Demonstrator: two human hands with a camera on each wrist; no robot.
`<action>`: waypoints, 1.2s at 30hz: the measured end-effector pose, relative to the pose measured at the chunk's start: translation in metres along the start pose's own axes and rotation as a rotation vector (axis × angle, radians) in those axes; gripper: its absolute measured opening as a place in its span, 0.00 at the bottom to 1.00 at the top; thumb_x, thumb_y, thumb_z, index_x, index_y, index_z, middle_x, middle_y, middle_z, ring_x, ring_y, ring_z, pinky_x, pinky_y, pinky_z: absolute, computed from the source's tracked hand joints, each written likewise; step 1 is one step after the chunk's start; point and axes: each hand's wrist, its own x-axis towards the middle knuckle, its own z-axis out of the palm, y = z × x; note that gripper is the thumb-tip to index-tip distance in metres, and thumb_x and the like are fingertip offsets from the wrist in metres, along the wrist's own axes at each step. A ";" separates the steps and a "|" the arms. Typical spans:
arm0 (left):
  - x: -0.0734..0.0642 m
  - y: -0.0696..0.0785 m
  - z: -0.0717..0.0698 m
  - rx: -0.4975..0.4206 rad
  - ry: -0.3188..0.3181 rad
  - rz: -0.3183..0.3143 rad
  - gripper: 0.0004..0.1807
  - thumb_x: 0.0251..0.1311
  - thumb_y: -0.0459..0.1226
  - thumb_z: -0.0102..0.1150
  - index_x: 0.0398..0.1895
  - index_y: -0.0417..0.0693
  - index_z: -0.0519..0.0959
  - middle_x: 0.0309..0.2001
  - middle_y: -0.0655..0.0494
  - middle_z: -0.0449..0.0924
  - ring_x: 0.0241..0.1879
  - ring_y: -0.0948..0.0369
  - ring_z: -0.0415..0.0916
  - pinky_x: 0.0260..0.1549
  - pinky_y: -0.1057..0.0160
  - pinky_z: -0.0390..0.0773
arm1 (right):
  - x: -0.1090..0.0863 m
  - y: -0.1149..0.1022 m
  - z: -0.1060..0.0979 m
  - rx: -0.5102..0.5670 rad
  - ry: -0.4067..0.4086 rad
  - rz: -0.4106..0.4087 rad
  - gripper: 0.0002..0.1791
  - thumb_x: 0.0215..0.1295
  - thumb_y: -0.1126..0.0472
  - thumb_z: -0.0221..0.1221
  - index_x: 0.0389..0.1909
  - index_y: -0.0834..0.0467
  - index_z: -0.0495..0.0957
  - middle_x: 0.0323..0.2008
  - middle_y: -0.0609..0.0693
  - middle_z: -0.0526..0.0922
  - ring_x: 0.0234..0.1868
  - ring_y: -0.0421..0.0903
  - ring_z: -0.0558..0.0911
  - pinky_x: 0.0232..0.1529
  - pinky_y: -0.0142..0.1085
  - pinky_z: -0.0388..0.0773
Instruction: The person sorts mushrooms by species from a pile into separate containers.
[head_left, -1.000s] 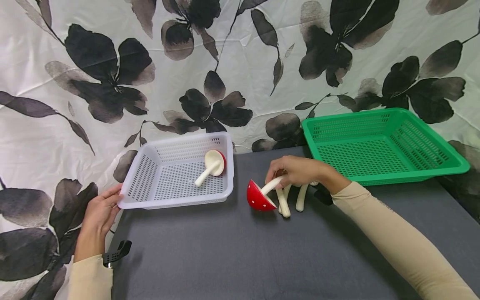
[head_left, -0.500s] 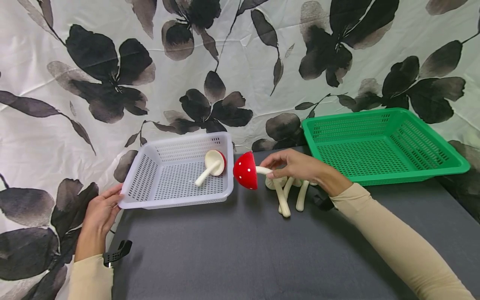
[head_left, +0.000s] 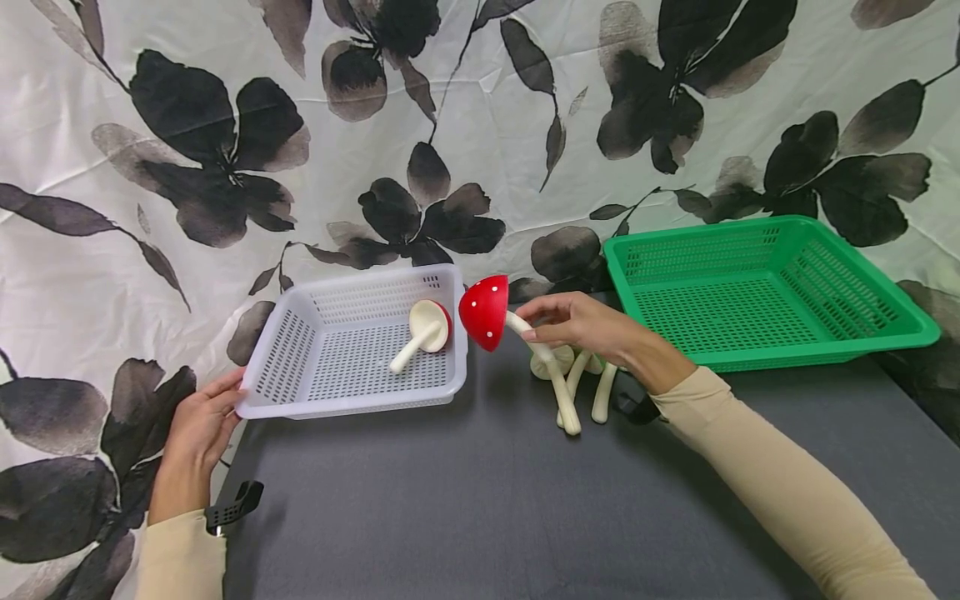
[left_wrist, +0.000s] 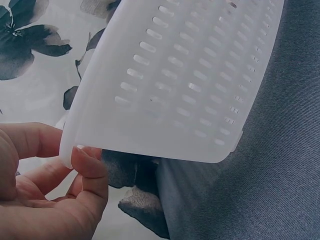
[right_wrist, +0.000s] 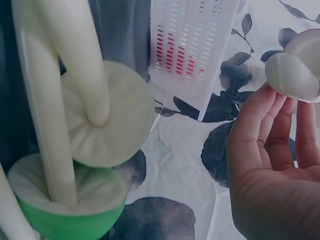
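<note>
My left hand (head_left: 197,429) pinches the near left corner of the white plastic basket (head_left: 352,407) between thumb and fingers; the left wrist view shows its rim (left_wrist: 70,135) between them. Inside that basket lies a toy mushroom (head_left: 423,329) with a red cap and cream stem. Just right of the basket, my right hand (head_left: 588,329) grips another red toy mushroom (head_left: 483,312) by its stem, cap pointing left, above the table. Below the right hand several cream-stemmed toy mushrooms (head_left: 564,396) lie together. In the right wrist view one of them has a green cap (right_wrist: 75,225).
A green plastic basket (head_left: 780,353) stands at the back right. Grey cloth (head_left: 450,517) covers the table. Behind it hangs a white curtain (head_left: 525,150) with dark flowers. A dark object (head_left: 633,398), partly hidden, is under the right wrist.
My right hand has lifted the red mushroom up and to the left, beside the white basket's right rim, and its cap has turned upward. My left hand has stayed on the basket corner.
</note>
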 end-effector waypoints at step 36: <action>0.000 0.001 -0.003 -0.089 -0.061 0.001 0.29 0.70 0.26 0.55 0.74 0.38 0.66 0.52 0.62 0.81 0.51 0.66 0.81 0.43 0.67 0.82 | 0.031 -0.024 0.047 0.226 0.012 0.008 0.25 0.67 0.61 0.66 0.64 0.59 0.74 0.55 0.58 0.80 0.52 0.51 0.81 0.49 0.49 0.83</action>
